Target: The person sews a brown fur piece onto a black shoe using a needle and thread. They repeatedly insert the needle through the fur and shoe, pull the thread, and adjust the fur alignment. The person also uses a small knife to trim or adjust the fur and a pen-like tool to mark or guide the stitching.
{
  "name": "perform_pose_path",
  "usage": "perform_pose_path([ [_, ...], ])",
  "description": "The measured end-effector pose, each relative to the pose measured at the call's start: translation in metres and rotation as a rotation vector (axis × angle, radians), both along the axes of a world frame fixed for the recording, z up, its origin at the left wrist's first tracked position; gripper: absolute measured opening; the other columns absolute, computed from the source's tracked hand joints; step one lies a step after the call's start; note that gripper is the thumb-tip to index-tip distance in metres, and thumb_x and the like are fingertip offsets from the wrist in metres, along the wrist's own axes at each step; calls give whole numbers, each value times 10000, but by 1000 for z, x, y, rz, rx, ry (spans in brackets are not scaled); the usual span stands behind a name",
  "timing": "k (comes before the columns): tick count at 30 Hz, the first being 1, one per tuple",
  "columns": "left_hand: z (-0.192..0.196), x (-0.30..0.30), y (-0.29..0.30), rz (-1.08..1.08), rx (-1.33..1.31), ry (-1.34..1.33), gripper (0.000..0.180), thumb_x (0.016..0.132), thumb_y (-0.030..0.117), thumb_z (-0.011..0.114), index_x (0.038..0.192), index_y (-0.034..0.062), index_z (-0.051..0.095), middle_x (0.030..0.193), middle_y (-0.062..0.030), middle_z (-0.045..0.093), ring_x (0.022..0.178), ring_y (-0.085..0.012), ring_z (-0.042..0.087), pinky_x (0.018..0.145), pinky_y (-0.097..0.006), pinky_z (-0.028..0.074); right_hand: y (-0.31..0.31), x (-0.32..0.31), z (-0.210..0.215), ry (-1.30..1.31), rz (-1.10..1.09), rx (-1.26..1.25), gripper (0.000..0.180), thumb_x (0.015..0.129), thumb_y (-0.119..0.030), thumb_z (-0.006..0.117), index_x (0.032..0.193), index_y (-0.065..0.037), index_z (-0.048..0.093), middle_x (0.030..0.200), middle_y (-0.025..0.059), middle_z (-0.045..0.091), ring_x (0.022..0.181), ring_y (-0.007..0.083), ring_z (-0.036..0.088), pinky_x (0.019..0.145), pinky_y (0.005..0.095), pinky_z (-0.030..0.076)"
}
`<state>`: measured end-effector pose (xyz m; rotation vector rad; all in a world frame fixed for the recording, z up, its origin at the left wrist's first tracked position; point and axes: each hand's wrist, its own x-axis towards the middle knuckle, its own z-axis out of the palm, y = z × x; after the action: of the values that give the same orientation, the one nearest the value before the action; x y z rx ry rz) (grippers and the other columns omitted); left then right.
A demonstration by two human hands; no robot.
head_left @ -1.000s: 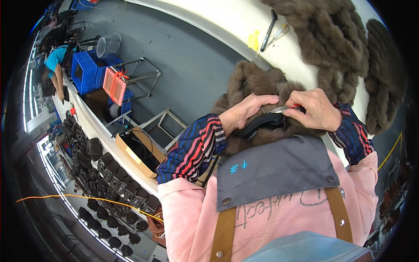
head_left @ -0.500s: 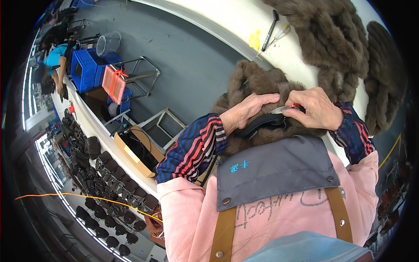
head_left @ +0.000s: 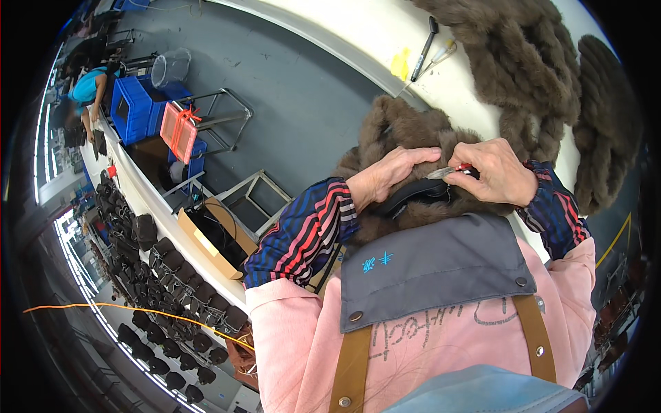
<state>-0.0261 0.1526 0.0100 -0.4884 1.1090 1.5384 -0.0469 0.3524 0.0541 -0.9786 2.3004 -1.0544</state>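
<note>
Fur (head_left: 399, 124), brown and bunched, sits between a worker's hands beside a white table (head_left: 372, 41), a curved black strip (head_left: 413, 195) along it. The right hand (head_left: 501, 172) pinches a small red-and-metal tool (head_left: 441, 173) near the strip's right end. The left hand (head_left: 385, 177) stretches its thumb over the fur; its other fingers are mostly hidden, their grip unclear. Work appears midway: strip in position, whether fastened or how much remains impossible to tell.
</note>
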Motion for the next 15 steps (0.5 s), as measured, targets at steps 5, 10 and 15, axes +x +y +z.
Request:
perform_pose_path([
  [5, 8, 0, -1, -50, -105, 74, 345, 865, 263, 408, 1098, 35, 520, 1082, -30, 542, 980, -99, 497, 863, -242, 373, 0, -1, -1, -38, -8, -29, 180, 705, -174, 640, 712, -47, 514, 559, 98, 530, 473, 255, 507, 434, 329, 355],
  [10, -3, 8, -7, 58, -59, 33, 412, 777, 463, 525, 701, 58, 519, 643, 32, 400, 584, -42, 355, 504, -246, 274, 2, -3, -7, -180, -62, -86, 168, 714, -161, 636, 707, -40, 519, 584, 102, 548, 477, 249, 509, 437, 314, 362],
  [15, 33, 1, -24, -271, -106, 357, 544, 703, 431, 666, 405, 161, 299, 419, 80, 265, 375, -20, 190, 332, -266, 92, 9, 0, -15, -193, -88, -145, 160, 711, -158, 644, 708, -40, 536, 585, 88, 558, 454, 223, 495, 419, 295, 351],
])
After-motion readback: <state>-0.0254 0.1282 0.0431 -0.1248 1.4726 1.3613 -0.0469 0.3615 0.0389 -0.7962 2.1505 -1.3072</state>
